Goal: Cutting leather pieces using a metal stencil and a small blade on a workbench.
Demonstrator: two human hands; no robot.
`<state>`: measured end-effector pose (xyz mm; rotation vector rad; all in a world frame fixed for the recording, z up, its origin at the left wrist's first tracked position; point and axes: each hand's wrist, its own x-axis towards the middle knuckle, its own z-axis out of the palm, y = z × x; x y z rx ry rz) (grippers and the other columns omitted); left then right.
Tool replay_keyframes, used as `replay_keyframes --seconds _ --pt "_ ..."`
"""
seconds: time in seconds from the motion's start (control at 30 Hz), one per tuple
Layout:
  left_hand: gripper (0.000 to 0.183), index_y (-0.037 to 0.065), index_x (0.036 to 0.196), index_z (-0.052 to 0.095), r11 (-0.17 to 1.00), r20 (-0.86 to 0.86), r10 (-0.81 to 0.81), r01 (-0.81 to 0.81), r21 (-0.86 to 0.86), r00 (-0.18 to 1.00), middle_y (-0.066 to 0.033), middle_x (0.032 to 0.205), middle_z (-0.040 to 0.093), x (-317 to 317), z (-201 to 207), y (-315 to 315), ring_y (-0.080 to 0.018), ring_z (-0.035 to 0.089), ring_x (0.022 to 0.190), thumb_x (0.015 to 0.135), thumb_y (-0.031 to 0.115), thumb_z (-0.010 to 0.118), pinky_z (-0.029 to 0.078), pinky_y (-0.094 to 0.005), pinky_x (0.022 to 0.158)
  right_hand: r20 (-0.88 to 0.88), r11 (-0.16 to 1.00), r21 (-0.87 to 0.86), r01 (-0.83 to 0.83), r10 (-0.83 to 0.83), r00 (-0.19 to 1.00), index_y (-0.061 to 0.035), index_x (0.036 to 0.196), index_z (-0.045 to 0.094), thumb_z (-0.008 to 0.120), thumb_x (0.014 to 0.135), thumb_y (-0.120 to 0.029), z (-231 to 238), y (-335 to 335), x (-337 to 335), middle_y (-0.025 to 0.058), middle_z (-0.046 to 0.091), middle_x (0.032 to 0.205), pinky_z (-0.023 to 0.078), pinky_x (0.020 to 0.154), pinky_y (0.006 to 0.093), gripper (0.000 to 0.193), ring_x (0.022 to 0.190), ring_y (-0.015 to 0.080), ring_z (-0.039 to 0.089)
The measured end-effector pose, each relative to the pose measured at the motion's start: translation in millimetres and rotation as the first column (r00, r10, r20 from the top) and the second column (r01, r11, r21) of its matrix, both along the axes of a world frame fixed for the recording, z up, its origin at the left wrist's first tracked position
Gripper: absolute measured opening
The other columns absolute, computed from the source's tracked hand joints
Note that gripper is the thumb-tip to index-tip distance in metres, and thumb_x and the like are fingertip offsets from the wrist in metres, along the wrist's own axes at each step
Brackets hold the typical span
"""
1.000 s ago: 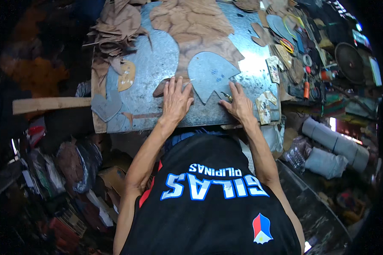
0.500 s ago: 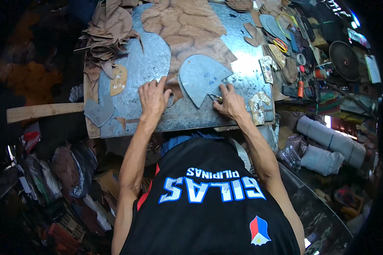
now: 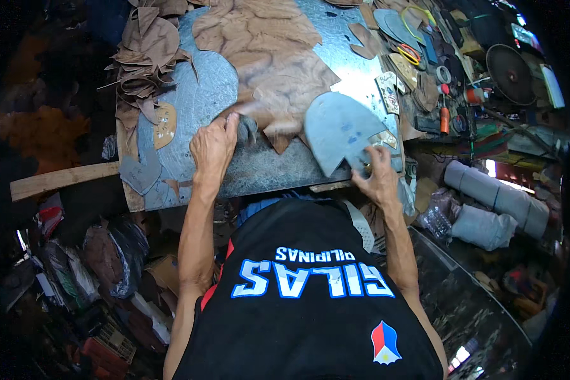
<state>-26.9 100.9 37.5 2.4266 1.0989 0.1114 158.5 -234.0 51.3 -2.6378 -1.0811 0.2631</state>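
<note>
My left hand (image 3: 213,151) is closed in a pinch on the near left edge of a brown leather sheet (image 3: 269,69). That edge is lifted and curled, partly blurred, with a dark grey underside showing beside my fingers. At the right, my right hand (image 3: 380,176) grips the near corner of a grey, round-topped template (image 3: 339,126) with a V-shaped notch. The template lies off the leather, over the right part of the metal-topped table (image 3: 266,171). A small brass-coloured glint shows between my right fingers; most of that thing is hidden.
Brown leather scraps (image 3: 152,47) pile up at the far left. A tan template (image 3: 164,125) and a grey cut piece (image 3: 139,172) lie below them. Toward the right are a white template (image 3: 388,92), tape roll (image 3: 443,75), orange-handled tool (image 3: 444,120) and wrapped rolls (image 3: 494,190).
The grey template has shifted right with my right hand, off the leather. My left hand has moved slightly left and now pinches the leather, whose near edge is lifted.
</note>
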Motion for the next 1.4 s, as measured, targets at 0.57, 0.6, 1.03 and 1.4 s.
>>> replay_keyframes --seconds 0.57,0.6,1.03,1.4 --pt "0.066 0.012 0.146 0.026 0.229 0.252 0.722 0.122 -0.966 0.644 -0.0127 0.111 0.067 37.3 -58.1 -98.5 -0.0178 0.068 0.079 0.094 0.016 0.068 0.053 -0.0251 0.063 -0.224 0.917 0.399 -0.027 0.126 0.966 -0.006 0.114 0.066 0.072 0.083 -0.016 -41.7 94.0 18.3 0.0162 0.067 0.109 0.054 0.085 0.0432 0.033 0.1 0.0371 0.066" --pt "0.066 0.013 0.146 0.027 0.254 0.26 0.717 0.106 -0.961 0.647 -0.012 0.109 0.068 37.5 -62.0 -95.8 -0.0167 0.068 0.074 0.094 0.015 0.068 0.052 -0.0241 0.06 -0.189 0.917 0.388 -0.096 0.18 0.965 -0.0064 0.116 0.065 0.068 0.082 -0.014 -43.1 107.9 29.9 0.0168 0.067 0.113 0.054 0.086 0.0441 0.035 0.101 0.0381 0.066" --pt "0.036 -0.001 0.129 0.056 0.326 0.073 0.41 -0.071 -0.943 0.909 -0.0045 0.092 0.065 -74.6 -43.1 -51.6 -0.011 0.059 0.067 0.096 0.011 0.061 0.05 -0.026 0.06 -0.195 0.884 -0.163 -0.437 0.406 0.893 -0.0171 0.131 0.063 0.056 0.079 -0.015 -60.4 195.8 122.2 0.0178 0.068 0.12 0.054 0.091 0.045 0.052 0.106 0.0361 0.067" --pt "0.03 0.003 0.107 0.07 0.917 -0.07 -0.27 0.234 -0.324 0.96 -0.0187 0.094 0.071 -53.8 158.5 -69.8 -0.0364 0.069 0.083 0.082 0.015 0.059 0.053 -0.0425 0.075 -0.475 0.556 0.642 -0.528 0.829 0.295 -0.0162 0.141 0.056 0.055 0.077 0.001 32.1 164.6 55.3 0.0149 0.058 0.14 0.055 0.094 0.0391 0.067 0.119 0.0272 0.062"
